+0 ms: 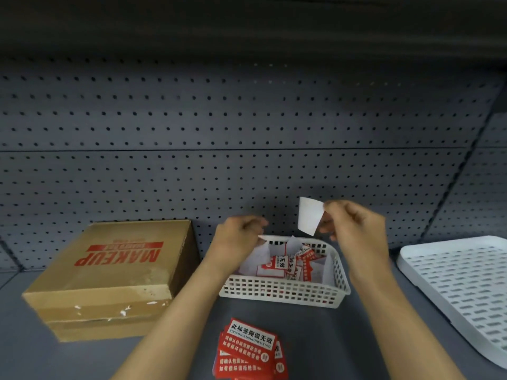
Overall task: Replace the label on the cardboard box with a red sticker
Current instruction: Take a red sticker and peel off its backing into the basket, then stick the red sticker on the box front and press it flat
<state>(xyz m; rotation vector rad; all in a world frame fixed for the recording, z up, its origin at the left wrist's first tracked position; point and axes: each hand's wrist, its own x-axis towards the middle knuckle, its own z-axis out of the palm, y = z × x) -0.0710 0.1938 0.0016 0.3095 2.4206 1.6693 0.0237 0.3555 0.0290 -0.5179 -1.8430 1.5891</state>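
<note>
White basket (285,293), perforated tray (461,281), grey pegboard (219,127); basket contents unclear.

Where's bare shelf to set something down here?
Free: the grey shelf between the stack of red stickers and the white perforated tray; also the tray's own surface. Crowded: the white mesh basket full of scraps, with both hands above it, and the strip between the brown cardboard box and stickers, crossed by the left forearm.
</note>
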